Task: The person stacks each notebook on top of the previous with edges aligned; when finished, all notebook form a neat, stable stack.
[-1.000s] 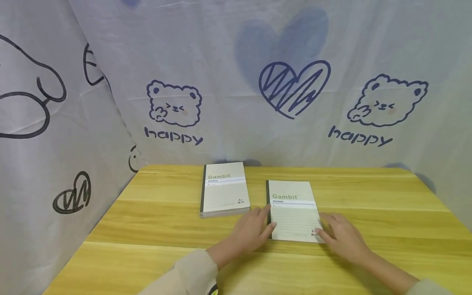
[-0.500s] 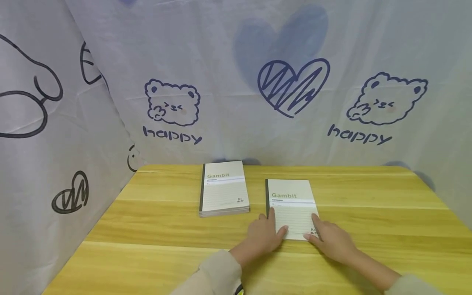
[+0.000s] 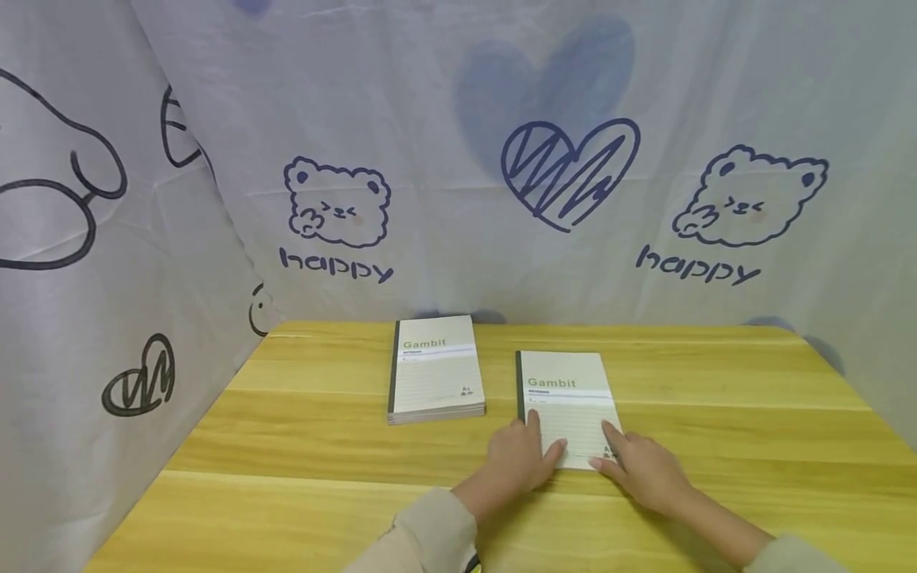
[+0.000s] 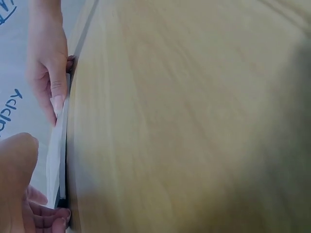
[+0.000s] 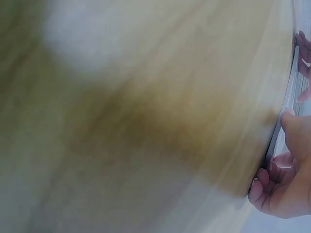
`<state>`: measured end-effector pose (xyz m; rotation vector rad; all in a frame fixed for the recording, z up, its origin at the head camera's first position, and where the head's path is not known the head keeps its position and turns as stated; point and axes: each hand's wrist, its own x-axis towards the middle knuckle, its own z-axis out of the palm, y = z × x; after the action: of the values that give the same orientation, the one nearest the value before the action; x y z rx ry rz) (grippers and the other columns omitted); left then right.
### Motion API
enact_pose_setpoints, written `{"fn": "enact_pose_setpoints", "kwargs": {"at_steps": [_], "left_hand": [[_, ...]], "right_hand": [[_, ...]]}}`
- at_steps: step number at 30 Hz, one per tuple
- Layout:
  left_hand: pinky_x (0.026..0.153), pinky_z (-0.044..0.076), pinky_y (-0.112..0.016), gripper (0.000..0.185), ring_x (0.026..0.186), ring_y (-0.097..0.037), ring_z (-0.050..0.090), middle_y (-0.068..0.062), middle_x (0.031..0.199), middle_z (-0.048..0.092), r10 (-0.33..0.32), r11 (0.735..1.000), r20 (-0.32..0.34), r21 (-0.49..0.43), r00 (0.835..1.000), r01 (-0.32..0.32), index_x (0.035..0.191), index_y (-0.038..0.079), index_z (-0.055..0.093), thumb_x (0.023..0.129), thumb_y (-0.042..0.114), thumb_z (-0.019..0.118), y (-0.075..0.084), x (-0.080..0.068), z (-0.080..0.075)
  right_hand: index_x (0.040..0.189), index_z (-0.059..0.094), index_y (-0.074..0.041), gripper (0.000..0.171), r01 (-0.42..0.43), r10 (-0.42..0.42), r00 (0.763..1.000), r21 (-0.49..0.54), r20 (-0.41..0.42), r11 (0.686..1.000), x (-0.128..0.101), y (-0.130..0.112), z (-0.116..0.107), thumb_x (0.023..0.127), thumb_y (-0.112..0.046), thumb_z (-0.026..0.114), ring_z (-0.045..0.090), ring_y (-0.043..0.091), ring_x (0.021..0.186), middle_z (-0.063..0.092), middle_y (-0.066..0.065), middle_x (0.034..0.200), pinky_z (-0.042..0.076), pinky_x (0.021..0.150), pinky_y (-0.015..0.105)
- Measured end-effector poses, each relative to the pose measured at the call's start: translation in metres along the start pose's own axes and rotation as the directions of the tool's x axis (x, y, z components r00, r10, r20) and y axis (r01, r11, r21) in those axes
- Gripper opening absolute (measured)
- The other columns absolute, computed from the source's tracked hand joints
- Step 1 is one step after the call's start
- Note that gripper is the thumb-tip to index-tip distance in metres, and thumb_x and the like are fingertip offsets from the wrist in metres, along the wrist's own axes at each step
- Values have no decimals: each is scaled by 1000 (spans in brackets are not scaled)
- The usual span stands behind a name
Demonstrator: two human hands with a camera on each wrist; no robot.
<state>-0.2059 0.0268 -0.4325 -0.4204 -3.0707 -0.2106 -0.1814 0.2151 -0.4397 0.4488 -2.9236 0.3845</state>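
A white notebook (image 3: 566, 410) with a dark spine and "Gambit" on its cover lies flat on the wooden table, right of the middle. At its lower left my left hand (image 3: 517, 455) grips the spine side, index finger and thumb over the cover. My right hand (image 3: 650, 476) holds the lower right corner, with thumb and index finger on top. In the left wrist view, the right hand (image 4: 47, 63) has its thumb on the cover and a fingertip down at the notebook's edge (image 4: 62, 145). The right wrist view shows curled fingers (image 5: 262, 187) low at the table.
To the left, near the back of the table (image 3: 286, 454), a stack of similar notebooks (image 3: 437, 366) lies with covers up. A white cloth (image 3: 444, 207) with bears and hearts hangs behind the table, and another cloth (image 3: 93, 318) hangs along its left side.
Both hands have closed in on the notebook: the left has moved right and the right a little left, fingers now lying over the cover. The notebook stays in nearly the same place.
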Motion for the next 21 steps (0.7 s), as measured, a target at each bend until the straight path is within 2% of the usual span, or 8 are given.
{"fn": "enact_pose_setpoints", "kwargs": {"at_steps": [2, 5, 8, 10, 13, 16, 18, 21], "left_hand": [[63, 51, -29, 69, 83, -22, 65, -13, 98, 66, 10, 999, -42, -36, 999, -11, 129, 1, 48, 93, 58, 36, -4, 3, 7], [55, 48, -29, 57, 70, -22, 63, -13, 83, 66, 28, 986, -102, -160, 994, -44, 116, -3, 55, 92, 49, 47, -9, 2, 8], [53, 45, -26, 37, 63, -17, 59, -14, 78, 66, 28, 926, -156, -367, 987, -85, 104, -4, 59, 87, 28, 63, -15, -2, 4], [50, 43, -23, 30, 57, -12, 53, -15, 76, 65, 11, 853, -178, -511, 984, -102, 102, -5, 60, 83, 17, 67, -19, -2, 5], [43, 40, -18, 32, 48, -6, 45, -8, 64, 58, -41, 682, -134, -728, 990, -71, 111, -6, 58, 82, 5, 67, -23, 0, 7], [37, 33, -14, 31, 39, -4, 36, 2, 52, 41, -87, 519, -69, -855, 994, -14, 113, -6, 58, 82, 0, 65, -24, 4, 8], [39, 31, -13, 30, 40, -3, 33, 7, 52, 37, -111, 469, -48, -883, 993, 10, 111, -5, 60, 82, 0, 65, -24, 6, 8], [40, 39, -15, 29, 40, -3, 37, 6, 51, 39, -142, 384, -3, -922, 990, 52, 110, -4, 60, 82, 0, 65, -25, 8, 7]], "right_hand": [[126, 52, 6, 59, 7, -7, 1000, -18, -9, 1000, -1, 1, 1, 84, -34, 64, 60, 21, 67, 65, 16, 85, 45, 50, 31], [126, 52, 6, 59, 17, -17, 1000, -29, -13, 999, -2, 2, 3, 84, -34, 64, 61, 23, 69, 65, 16, 87, 46, 51, 31], [126, 52, 6, 60, 24, -24, 1000, -35, -14, 999, -3, 5, 3, 84, -35, 64, 61, 24, 72, 65, 16, 89, 47, 52, 32], [127, 52, 6, 60, 25, -25, 1000, -33, -13, 999, -3, 6, 3, 85, -36, 64, 61, 24, 72, 65, 16, 90, 47, 53, 32], [127, 52, 5, 61, 25, -25, 1000, -26, -13, 999, -3, 7, 3, 85, -37, 63, 62, 25, 73, 65, 17, 92, 47, 52, 32], [128, 51, 5, 62, 12, -12, 1000, -10, -8, 1000, -3, 7, 3, 85, -38, 63, 62, 26, 74, 66, 17, 93, 47, 53, 33], [128, 51, 5, 61, 6, -6, 1000, 6, -5, 1000, -3, 7, 3, 85, -38, 63, 63, 28, 77, 66, 19, 96, 49, 55, 35], [127, 51, 6, 56, -1, 0, 1000, 79, 4, 997, -2, 7, 1, 88, -33, 61, 64, 32, 83, 64, 25, 105, 52, 64, 41]]}}
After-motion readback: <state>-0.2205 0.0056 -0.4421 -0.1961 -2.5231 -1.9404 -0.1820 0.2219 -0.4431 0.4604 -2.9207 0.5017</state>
